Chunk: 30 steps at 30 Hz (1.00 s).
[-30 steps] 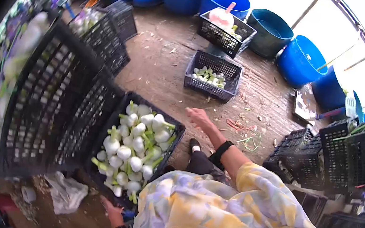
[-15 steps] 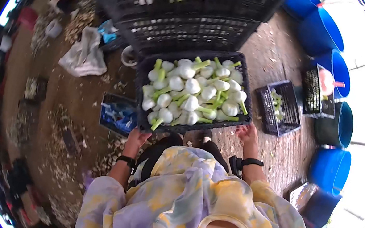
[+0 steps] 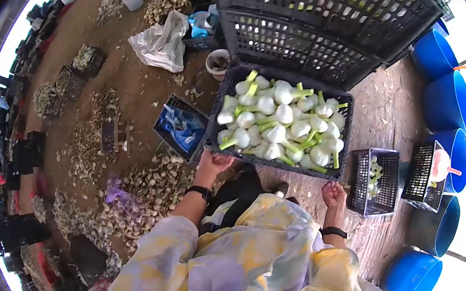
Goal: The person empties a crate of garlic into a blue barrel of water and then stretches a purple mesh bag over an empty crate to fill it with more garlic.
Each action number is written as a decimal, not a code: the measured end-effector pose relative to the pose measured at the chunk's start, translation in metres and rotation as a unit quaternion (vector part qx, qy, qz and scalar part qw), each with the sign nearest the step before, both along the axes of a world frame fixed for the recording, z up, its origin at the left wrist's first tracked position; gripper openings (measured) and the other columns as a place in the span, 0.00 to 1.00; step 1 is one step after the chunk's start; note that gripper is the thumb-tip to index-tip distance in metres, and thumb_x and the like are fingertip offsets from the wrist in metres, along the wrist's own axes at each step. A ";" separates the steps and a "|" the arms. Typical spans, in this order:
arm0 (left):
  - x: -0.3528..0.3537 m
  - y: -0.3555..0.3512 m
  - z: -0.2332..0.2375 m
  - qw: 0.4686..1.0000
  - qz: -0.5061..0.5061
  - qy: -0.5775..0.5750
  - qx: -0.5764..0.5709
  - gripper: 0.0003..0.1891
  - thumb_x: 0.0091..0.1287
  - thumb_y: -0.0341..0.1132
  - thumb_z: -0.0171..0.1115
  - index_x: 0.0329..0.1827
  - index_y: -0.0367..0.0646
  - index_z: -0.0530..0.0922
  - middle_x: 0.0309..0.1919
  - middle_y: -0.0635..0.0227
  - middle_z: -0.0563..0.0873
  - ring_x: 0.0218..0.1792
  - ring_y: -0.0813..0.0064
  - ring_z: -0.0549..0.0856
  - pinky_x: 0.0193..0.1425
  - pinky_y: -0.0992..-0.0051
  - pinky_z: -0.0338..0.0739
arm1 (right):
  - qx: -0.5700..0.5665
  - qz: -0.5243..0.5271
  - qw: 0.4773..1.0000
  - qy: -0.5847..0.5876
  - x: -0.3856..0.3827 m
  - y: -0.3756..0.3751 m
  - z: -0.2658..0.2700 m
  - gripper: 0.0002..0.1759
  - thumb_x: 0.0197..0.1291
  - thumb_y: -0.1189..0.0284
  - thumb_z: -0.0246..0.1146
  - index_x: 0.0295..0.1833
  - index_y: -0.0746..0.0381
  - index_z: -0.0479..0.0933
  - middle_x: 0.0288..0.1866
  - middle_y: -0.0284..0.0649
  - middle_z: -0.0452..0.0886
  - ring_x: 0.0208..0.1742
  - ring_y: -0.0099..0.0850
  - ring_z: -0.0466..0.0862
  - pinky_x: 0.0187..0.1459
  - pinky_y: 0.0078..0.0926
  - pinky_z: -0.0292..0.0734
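Observation:
A black plastic crate (image 3: 333, 172) full of white garlic bulbs (image 3: 276, 132) with short green stems is in front of me. My left hand (image 3: 215, 162) is at its near left corner, with the fingers curled against the lower rim and partly hidden by it. Just below the near right corner is my right hand (image 3: 334, 194), palm up, fingers loosely bent and apart, holding nothing. Behind the garlic crate rise large black slatted crates (image 3: 310, 42), with pale bulbs showing through the slots.
Blue barrels (image 3: 451, 98) line the right side. Near them stand a small black crate (image 3: 383, 187) with some bulbs and another crate (image 3: 426, 176) with a pink item. Left lie a crate of blue plastic (image 3: 181, 128), a white sack (image 3: 161, 43), a bucket (image 3: 218, 63) and scattered garlic (image 3: 156, 188).
The view has swung, so the scene sits further right and more of the left floor shows. My right hand has drawn slightly away from the crate's corner; my left has come up against its rim.

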<state>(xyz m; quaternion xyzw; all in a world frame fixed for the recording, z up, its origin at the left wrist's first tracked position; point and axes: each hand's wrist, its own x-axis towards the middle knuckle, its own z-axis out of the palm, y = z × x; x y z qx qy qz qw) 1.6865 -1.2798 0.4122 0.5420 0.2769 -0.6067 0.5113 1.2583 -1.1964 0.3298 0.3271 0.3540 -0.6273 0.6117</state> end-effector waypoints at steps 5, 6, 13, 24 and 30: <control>0.010 0.017 -0.033 0.999 -0.019 0.013 -0.048 0.17 0.67 0.46 0.48 0.24 0.45 0.69 0.16 0.69 0.73 0.20 0.67 0.75 0.30 0.55 0.75 | -0.188 0.155 0.965 -0.092 -0.017 -0.002 -0.032 0.19 0.52 0.56 0.60 0.20 0.58 0.68 0.17 0.30 0.66 0.20 0.26 0.66 0.24 0.24 0.61; 0.004 0.018 -0.027 0.995 -0.068 -0.041 -0.057 0.17 0.67 0.46 0.48 0.22 0.47 0.69 0.15 0.70 0.73 0.20 0.67 0.75 0.26 0.57 0.75 | -0.241 0.175 0.948 -0.115 -0.018 0.002 -0.017 0.19 0.51 0.55 0.61 0.21 0.59 0.70 0.17 0.31 0.67 0.21 0.26 0.66 0.26 0.25 0.61; 0.014 0.057 -0.022 0.981 -0.080 -0.150 -0.099 0.16 0.68 0.45 0.48 0.22 0.52 0.67 0.13 0.76 0.67 0.16 0.73 0.70 0.19 0.67 0.64 | -0.145 0.222 0.952 -0.152 -0.039 0.025 -0.050 0.12 0.44 0.68 0.57 0.15 0.57 0.62 0.13 0.31 0.60 0.19 0.26 0.62 0.30 0.26 0.61; 0.014 0.055 -0.015 0.982 -0.074 -0.063 -0.160 0.10 0.67 0.42 0.54 0.31 0.46 0.74 0.26 0.67 0.78 0.31 0.62 0.79 0.38 0.55 0.74 | 0.094 0.196 0.975 0.047 -0.054 0.004 0.017 0.12 0.57 0.72 0.50 0.21 0.55 0.62 0.13 0.28 0.56 0.14 0.23 0.58 0.19 0.20 0.59; 0.013 0.042 0.042 0.796 -0.394 -0.353 -0.293 0.08 0.66 0.33 0.48 0.32 0.43 0.73 0.24 0.71 0.76 0.27 0.75 0.79 0.34 0.73 0.79 | 0.067 0.218 0.930 0.289 -0.053 -0.038 0.095 0.11 0.60 0.71 0.59 0.26 0.57 0.68 0.12 0.30 0.65 0.11 0.23 0.66 0.12 0.24 0.63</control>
